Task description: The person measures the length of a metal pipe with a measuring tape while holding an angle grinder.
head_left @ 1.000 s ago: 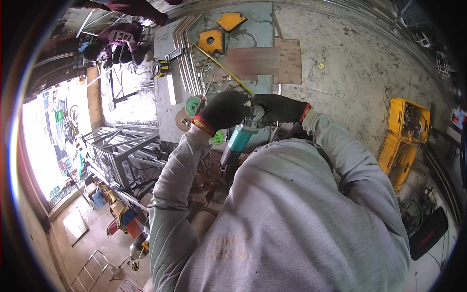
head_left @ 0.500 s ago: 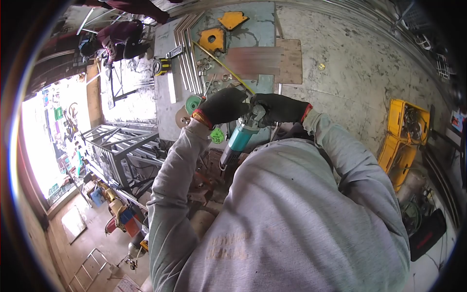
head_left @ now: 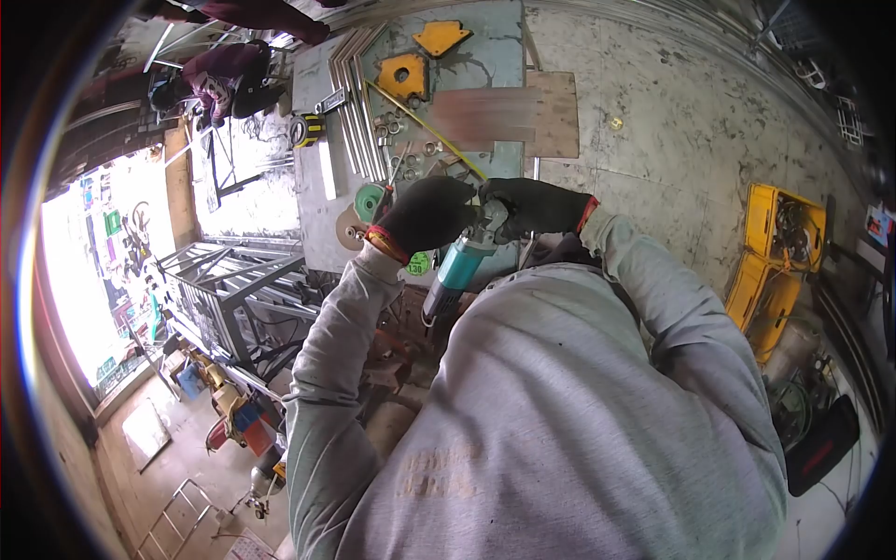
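A teal angle grinder (head_left: 455,269) is in front of my chest, its silver gear head up and its body slanting down to the left. My left hand (head_left: 431,217), in a dark glove with a red-orange cuff, is closed at the left of the head. From the right, my right hand (head_left: 543,207), gloved the same way, wraps the head's other side. The fingertips and whatever they press on at the head are mostly hidden. Beside my left hand, a green disc (head_left: 370,200) and a brown disc (head_left: 351,230) lie at the bench edge.
On the metal bench (head_left: 322,93) are steel tubes (head_left: 355,103), yellow magnetic squares (head_left: 403,75), a tape measure (head_left: 305,131), small metal rings and a brown board (head_left: 557,117). Another person (head_left: 224,79) crouches at upper left. Yellow crates (head_left: 786,233) stand right; a steel frame (head_left: 229,289) stands left.
Both hands stay at the grinder head with only a slight shift of the left glove. The crouching person's arm has moved a little. My view has shifted slightly.
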`<state>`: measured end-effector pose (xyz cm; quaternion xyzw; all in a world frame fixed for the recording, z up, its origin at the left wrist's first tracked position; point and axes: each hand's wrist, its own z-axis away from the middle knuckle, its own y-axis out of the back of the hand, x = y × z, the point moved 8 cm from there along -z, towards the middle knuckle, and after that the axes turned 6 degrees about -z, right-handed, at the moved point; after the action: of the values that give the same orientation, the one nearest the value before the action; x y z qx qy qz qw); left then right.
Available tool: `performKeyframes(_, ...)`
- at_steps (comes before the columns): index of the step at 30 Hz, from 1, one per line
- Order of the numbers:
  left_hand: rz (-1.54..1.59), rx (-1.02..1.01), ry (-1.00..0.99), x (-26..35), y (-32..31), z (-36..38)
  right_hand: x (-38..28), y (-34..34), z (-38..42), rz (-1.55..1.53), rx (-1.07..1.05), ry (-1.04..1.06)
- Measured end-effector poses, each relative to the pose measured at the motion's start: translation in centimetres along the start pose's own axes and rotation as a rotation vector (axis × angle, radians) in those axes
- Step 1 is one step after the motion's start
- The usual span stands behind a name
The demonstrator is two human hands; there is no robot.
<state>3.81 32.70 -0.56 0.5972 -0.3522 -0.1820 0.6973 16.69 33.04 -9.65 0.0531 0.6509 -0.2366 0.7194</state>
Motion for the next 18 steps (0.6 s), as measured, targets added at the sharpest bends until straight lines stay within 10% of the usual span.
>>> performKeyframes(18,-0.024,0.036,-0.121,0.1,-0.2,1.3,-0.9,-0.1,0.5,-0.047,-0.013,0.08)
